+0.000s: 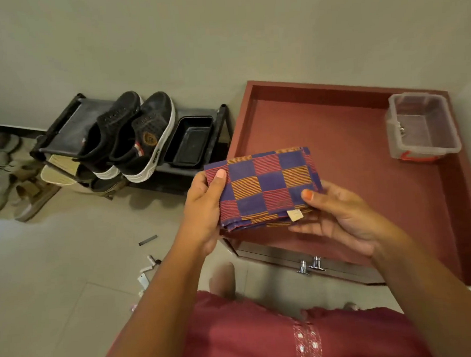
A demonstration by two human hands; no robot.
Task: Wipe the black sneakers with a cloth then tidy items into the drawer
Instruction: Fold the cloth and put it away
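The folded checked cloth [265,187] (purple, red and orange squares) is held over the front edge of the open red drawer [322,134]. The left hand [203,205] pinches its left end, thumb on top; the right hand [338,216] pinches the right end, fingers underneath. The black sneakers [132,135] stand on the shoe rack [60,125], beside a black tray [189,142]. A clear plastic box [421,125] sits in the drawer's far right corner.
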